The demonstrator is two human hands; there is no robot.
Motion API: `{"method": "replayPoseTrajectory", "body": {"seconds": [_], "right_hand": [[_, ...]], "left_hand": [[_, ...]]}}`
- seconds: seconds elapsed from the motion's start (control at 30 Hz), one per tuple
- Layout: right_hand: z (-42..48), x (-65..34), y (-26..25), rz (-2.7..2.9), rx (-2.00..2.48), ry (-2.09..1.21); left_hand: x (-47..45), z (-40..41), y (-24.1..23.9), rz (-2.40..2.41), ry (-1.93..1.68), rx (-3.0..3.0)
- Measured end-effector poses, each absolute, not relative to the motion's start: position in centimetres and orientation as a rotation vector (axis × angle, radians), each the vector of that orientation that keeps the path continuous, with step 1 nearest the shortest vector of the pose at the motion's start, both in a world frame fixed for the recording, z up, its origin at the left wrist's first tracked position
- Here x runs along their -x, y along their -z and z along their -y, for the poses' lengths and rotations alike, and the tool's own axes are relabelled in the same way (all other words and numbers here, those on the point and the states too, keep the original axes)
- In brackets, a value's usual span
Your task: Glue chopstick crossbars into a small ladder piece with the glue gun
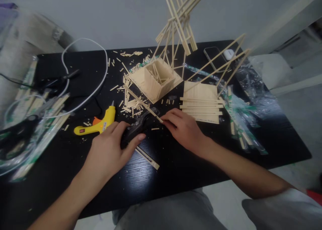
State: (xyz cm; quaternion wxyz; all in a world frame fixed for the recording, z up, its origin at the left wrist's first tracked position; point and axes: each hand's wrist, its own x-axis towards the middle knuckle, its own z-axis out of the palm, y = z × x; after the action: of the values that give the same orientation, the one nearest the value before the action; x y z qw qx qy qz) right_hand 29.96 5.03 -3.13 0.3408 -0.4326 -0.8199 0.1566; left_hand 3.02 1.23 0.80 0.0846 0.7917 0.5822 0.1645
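My left hand point(114, 144) is wrapped round a black hand-held cutter point(141, 122), whose details are blurred. A thin wooden stick point(141, 102) lies across the cutter's front end. My right hand point(183, 131) pinches the near end of that stick between thumb and fingers. Beneath the left hand, two more sticks point(148, 158) lie on the table. Just left of that hand rests a yellow glue gun point(109, 116). Short cut stick pieces point(133, 104) are scattered beyond the cutter.
A wooden box on a base point(161, 84) with a tall stick frame point(173, 39) stands at the back. Right of it is a wooden board point(200, 89) bearing sticks. Packaged sticks point(37, 149), a white cable point(104, 75) and a phone point(213, 55) lie on the black table point(188, 176).
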Motion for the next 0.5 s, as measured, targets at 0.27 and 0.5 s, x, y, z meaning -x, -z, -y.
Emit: {"method": "replayPoseTrajectory", "body": {"seconds": [0.27,0.5], "right_hand": [[-4.7,-29.8,1.3,2.015,1.006,-0.592],[-3.4,-28.8,-0.5,1.804,1.029,-0.996]], "left_hand": [[-3.3,-1.7,-1.7,-1.693,-0.315,-2.15],[-3.7,-2.0,-2.1,-1.702,-0.19,-2.094]]}}
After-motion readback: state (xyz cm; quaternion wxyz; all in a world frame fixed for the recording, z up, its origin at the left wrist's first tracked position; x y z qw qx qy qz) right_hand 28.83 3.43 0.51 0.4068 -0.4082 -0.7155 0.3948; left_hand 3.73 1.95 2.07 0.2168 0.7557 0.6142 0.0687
